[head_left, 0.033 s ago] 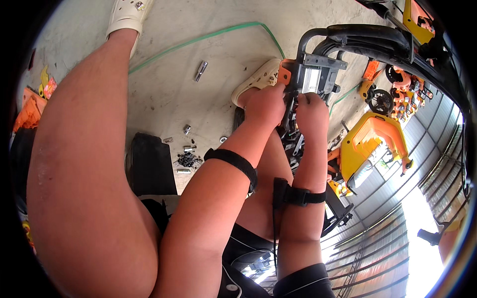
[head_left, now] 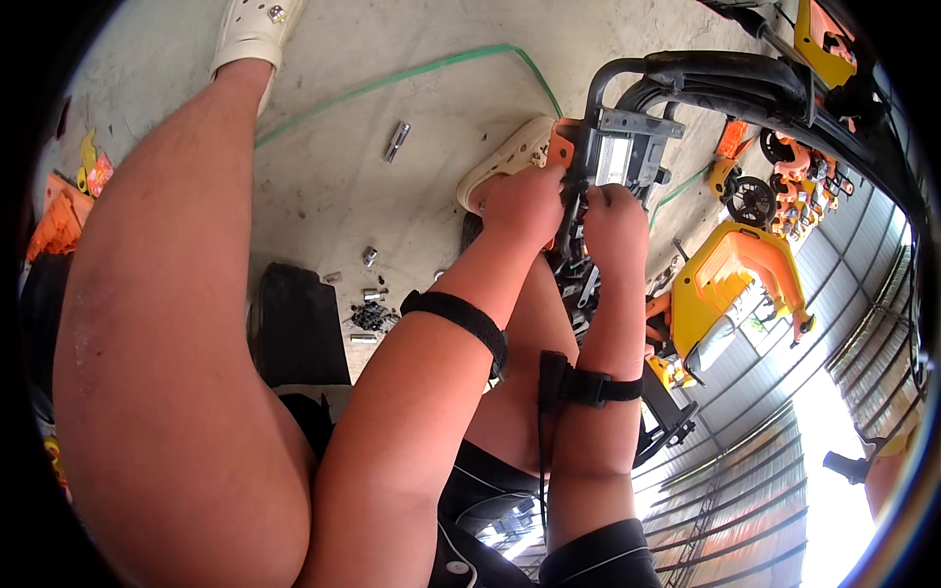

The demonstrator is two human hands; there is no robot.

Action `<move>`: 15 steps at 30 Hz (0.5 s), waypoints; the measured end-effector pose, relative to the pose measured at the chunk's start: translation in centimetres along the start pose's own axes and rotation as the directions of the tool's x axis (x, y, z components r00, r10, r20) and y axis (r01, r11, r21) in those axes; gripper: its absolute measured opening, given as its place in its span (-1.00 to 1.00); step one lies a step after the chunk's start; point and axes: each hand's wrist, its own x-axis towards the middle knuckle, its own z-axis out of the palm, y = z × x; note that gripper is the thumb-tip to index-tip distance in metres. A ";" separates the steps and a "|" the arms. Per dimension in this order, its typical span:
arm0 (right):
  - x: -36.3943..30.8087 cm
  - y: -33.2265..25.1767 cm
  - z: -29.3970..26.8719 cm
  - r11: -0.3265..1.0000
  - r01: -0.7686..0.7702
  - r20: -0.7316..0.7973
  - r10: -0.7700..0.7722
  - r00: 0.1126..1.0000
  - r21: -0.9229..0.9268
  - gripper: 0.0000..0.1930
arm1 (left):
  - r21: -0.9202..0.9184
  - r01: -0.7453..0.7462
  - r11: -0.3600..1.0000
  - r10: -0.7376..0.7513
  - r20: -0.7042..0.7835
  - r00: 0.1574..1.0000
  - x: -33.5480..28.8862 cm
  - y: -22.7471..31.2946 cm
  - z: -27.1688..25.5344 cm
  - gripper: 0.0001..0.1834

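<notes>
Both my hands work close together at the lower end of a black and grey box-shaped unit (head_left: pixel 642 147) with a pale label, fixed by a black tubular frame (head_left: pixel 725 73). My left hand (head_left: pixel 529 208) is closed, fingers curled at the unit's left side, just below an orange bracket (head_left: pixel 561 145). On the other side, my right hand (head_left: pixel 616 230) is closed too, thumb and fingers pinched together under the label. Whatever is between the fingers of either hand is hidden. Dark mechanical parts (head_left: pixel 586 284) show between my wrists.
On the concrete floor lie a long metal socket (head_left: pixel 397 142), a shorter socket (head_left: pixel 370 256) and a pile of small dark screws (head_left: pixel 371 316). A green hose (head_left: pixel 412 71) curves behind. A black block (head_left: pixel 299 323) stands beside my leg. Yellow vehicle bodywork (head_left: pixel 725 265) is at right.
</notes>
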 end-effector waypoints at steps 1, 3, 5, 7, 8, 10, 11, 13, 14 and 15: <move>0.1 0.0 0.0 1.000 0.001 0.003 -0.001 1.000 -0.004 -0.68 | 0.036 -0.009 0.999 0.009 0.016 1.000 0.4 -0.1 -0.1 -0.86; 0.2 0.0 0.0 1.000 0.006 0.012 -0.006 1.000 -0.014 -0.68 | 0.107 -0.026 0.994 0.021 0.048 0.999 1.0 -0.1 -0.4 -0.85; 0.2 -0.2 -0.1 1.000 0.004 0.005 -0.004 1.000 -0.009 -0.68 | 0.188 -0.056 0.981 0.038 0.099 0.994 1.7 0.1 -0.8 -0.86; 0.3 0.0 0.0 1.000 0.005 -0.004 -0.005 1.000 -0.003 -0.68 | 0.271 -0.086 0.959 0.044 0.156 0.987 2.6 0.5 -1.2 -0.85; 0.3 0.1 0.2 1.000 0.003 -0.009 -0.003 1.000 0.002 -0.68 | 0.315 -0.102 0.944 0.043 0.191 0.981 2.8 0.9 -1.5 -0.83; 0.2 0.5 0.4 1.000 0.003 -0.017 -0.003 1.000 0.004 -0.68 | 0.378 -0.136 0.916 0.048 0.233 0.971 3.1 1.5 -2.0 -0.80; 0.3 0.5 0.4 1.000 0.007 -0.022 -0.007 1.000 0.000 -0.68 | 0.398 -0.152 0.905 0.058 0.239 0.969 3.2 1.9 -2.3 -0.80; 0.3 0.9 0.3 1.000 0.006 -0.028 -0.007 1.000 -0.012 -0.68 | 0.420 -0.187 0.888 0.079 0.261 0.962 3.4 2.4 -2.3 -0.81; 0.4 0.8 0.3 1.000 0.019 -0.026 -0.019 0.999 -0.017 -0.67 | 0.428 -0.193 0.883 0.084 0.261 0.962 3.7 2.3 -2.6 -0.81; 0.5 0.6 0.3 0.999 0.030 -0.024 -0.030 0.999 -0.022 -0.67 | 0.435 -0.200 0.878 0.089 0.262 0.961 4.0 2.3 -2.8 -0.81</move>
